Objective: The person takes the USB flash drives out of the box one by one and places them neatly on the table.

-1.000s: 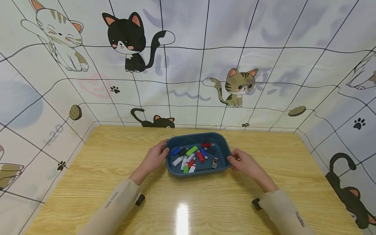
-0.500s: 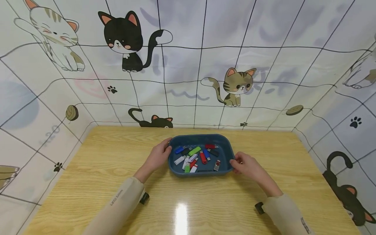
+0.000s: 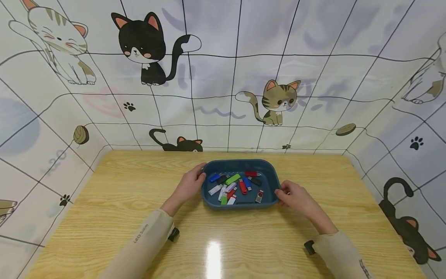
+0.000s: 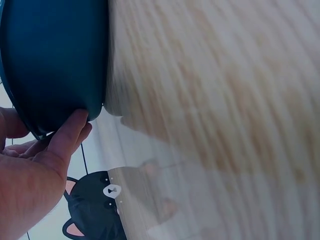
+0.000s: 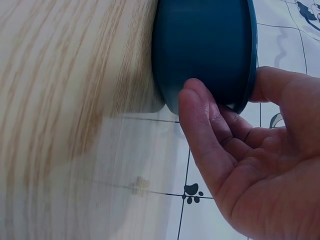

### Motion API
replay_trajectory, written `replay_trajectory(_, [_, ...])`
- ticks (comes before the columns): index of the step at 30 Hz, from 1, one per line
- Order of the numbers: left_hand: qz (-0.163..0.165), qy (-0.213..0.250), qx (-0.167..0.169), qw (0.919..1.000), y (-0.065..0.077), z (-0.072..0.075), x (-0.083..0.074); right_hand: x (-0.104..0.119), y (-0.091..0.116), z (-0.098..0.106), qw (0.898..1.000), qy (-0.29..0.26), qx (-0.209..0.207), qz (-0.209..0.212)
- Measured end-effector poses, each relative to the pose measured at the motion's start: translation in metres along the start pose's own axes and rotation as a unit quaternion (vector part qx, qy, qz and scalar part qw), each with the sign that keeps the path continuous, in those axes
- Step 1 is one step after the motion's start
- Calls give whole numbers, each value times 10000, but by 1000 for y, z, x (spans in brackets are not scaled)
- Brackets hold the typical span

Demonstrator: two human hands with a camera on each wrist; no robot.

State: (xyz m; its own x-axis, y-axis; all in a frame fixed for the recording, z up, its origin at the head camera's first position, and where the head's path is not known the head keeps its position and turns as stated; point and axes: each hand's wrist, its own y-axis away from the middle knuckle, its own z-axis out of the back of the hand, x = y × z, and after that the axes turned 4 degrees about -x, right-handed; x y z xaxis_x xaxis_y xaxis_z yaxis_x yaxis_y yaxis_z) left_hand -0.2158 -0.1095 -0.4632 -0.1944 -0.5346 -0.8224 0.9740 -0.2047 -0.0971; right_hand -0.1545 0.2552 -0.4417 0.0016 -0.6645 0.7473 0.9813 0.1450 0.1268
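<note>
A dark blue plastic tray [image 3: 240,207] stands on the table, holding several USB sticks. Among these are a green one [image 3: 232,179], a red one [image 3: 242,187] and a silver one [image 3: 259,196]. My left hand [image 3: 188,186] grips the tray's left end, thumb at the rim and fingers against the outer wall [image 4: 55,55]. At the opposite end my right hand [image 3: 296,197] holds the tray the same way. In the right wrist view its fingers [image 5: 200,115] lie along the outer wall [image 5: 202,45], with the thumb [image 5: 270,82] at the rim.
The wooden table [image 3: 139,174] reaches back to a cloth backdrop [image 3: 216,77] printed with cartoon cats, which also hangs on both sides. A bright light reflection shows on the front of the tabletop. Black wrist devices [image 3: 173,234] stick out below both sleeves.
Both hands have shifted the tray a little to the right and turned it, so its long side now lies nearly level. The head view has swung slightly right. The grip is unchanged.
</note>
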Motion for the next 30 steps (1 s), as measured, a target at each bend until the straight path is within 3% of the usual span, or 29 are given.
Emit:
replay_trajectory(12, [188, 177, 16, 9997, 1, 0, -2, 0, -3, 0, 9998, 107, -138, 2])
replay_trajectory(16, [330, 367, 33, 9988, 4, 2, -3, 5, -3, 1, 9948, 633, -793, 117])
replay_trajectory(20, [607, 854, 122, 9944, 6, 6, -4, 19, -3, 0, 9773, 1156, -1697, 519])
replay_trajectory(22, [717, 993, 173, 9923, 6, 7, -5, 29, -4, -2, 9697, 1373, -1887, 724])
replay_trajectory(25, [849, 1069, 277, 9902, 8, 6, -8, 45, -6, -7, 9646, 1766, -1743, 897])
replay_trajectory(30, [982, 1148, 368, 9878, 12, 2, -11, 62, -14, -20, 9577, 2568, -1039, 783])
